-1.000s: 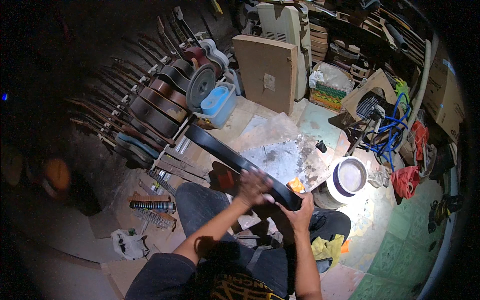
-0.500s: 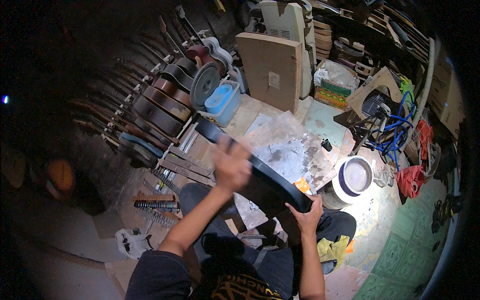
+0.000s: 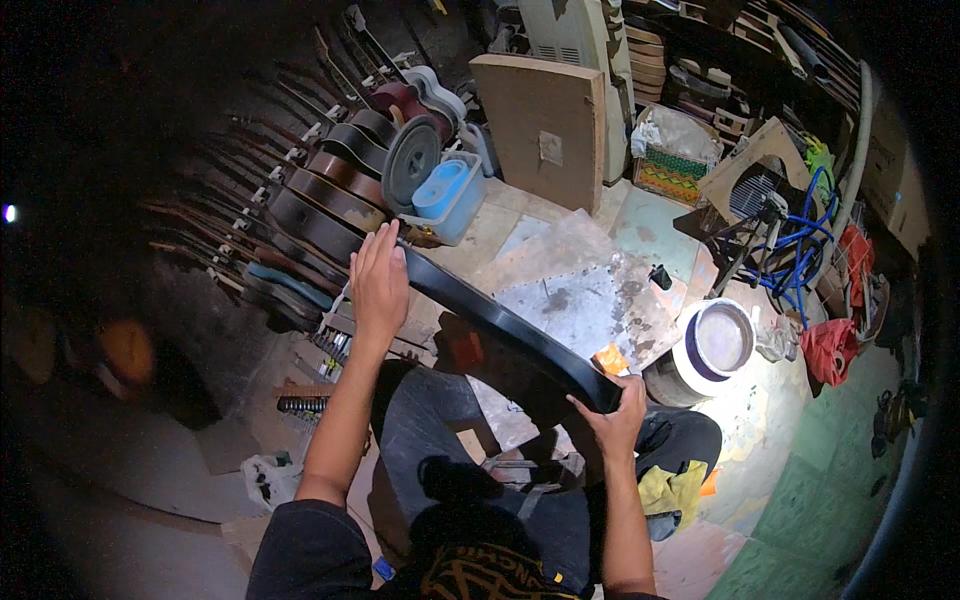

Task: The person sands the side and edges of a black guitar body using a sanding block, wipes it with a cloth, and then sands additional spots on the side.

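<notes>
While left hand (image 3: 378,275) flattens, right hand (image 3: 617,418) clasps black guitar body (image 3: 500,325).

A long black curved guitar body (image 3: 505,330) spans between left hand (image 3: 378,285) and right hand (image 3: 612,420); a row of dark wooden guitars (image 3: 320,200) stands beyond the left fingers.

guitars (image 3: 330,200) crowd left, bucket (image 3: 715,345) right

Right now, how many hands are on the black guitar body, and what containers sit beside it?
Hands on the black guitar body: 2
Blue plastic bins: 1
White round buckets: 1
Total: 4
</notes>
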A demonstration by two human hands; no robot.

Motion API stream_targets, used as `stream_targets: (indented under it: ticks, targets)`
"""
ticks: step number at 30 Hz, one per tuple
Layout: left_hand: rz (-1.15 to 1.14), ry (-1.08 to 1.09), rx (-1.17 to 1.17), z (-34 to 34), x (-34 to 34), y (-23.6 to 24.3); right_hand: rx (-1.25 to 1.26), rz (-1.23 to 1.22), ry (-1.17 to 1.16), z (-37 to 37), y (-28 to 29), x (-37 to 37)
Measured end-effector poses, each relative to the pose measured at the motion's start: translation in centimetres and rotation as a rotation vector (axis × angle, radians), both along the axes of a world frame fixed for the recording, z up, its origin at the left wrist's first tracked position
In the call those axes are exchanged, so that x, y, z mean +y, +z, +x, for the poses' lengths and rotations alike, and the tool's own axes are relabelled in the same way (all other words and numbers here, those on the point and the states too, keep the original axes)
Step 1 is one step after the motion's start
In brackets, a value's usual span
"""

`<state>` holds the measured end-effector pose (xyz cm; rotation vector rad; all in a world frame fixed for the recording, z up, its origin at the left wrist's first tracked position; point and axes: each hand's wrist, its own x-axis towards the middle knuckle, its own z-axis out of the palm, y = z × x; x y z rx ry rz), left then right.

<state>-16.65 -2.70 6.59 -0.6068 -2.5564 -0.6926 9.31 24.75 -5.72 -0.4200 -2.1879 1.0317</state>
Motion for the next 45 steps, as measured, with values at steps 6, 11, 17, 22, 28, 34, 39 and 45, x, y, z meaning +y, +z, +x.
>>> stream_targets:
  ticks: [6, 11, 17, 22, 28, 34, 39, 45]
  targets:
    - [-0.278, 0.092, 0.209, 3.4, 5.2, -2.2, 0.019, 0.039, -0.045, -0.8, 0.5, -0.1]
    - [-0.271, -0.29, -0.111, 11.1, 10.4, -5.8, -0.021, -0.002, -0.087, -1.8, 0.7, -1.0]
    - [-0.102, -0.778, -0.149, 15.5, 12.5, -7.7, -0.041, -0.032, -0.132, -1.9, 0.0, -1.1]
    - [-0.207, -0.771, 0.054, 12.0, 11.3, -7.9, -0.068, 0.023, -0.186, -2.0, 0.9, -2.4]
    - [-0.452, -0.206, 0.263, 0.8, 7.6, -3.8, -0.095, 0.005, -0.199, -2.0, 1.4, -2.5]
    - [-0.196, 0.054, 0.214, -4.5, 5.7, -3.1, -0.125, 0.01, -0.193, -2.8, 1.9, -3.6]
    - [-0.226, -0.311, -0.081, 6.9, 11.1, -6.3, -0.12, 0.029, -0.225, -3.3, 2.1, -3.0]
    - [-0.13, -0.671, -0.055, 11.4, 10.0, -6.6, -0.123, 0.035, -0.242, -3.9, 2.4, -3.5]
